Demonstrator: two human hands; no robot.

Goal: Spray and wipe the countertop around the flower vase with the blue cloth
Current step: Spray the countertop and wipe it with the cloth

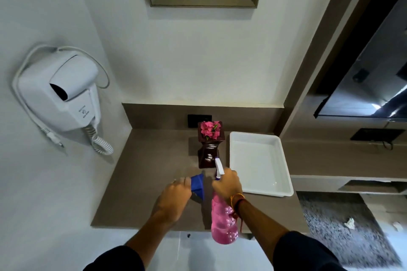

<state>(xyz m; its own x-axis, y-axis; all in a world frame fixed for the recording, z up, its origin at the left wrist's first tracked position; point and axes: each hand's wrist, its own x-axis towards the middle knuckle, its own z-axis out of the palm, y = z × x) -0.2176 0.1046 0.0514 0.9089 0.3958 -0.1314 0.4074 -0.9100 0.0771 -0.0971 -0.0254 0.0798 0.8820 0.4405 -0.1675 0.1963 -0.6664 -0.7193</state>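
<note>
At the left of the frame a white wall-mounted hair dryer (63, 92) hangs above the brown countertop (141, 174). Lower centre, the left hand (174, 196) is closed around the blue cloth (198, 185), seemingly just above the surface. Behind it, mid-frame, stands the dark flower vase (209, 149) with pink blooms. The right hand (228, 183) grips a pink spray bottle (222, 222), nozzle toward the vase. Right of centre lies a white tray (284, 187).
</note>
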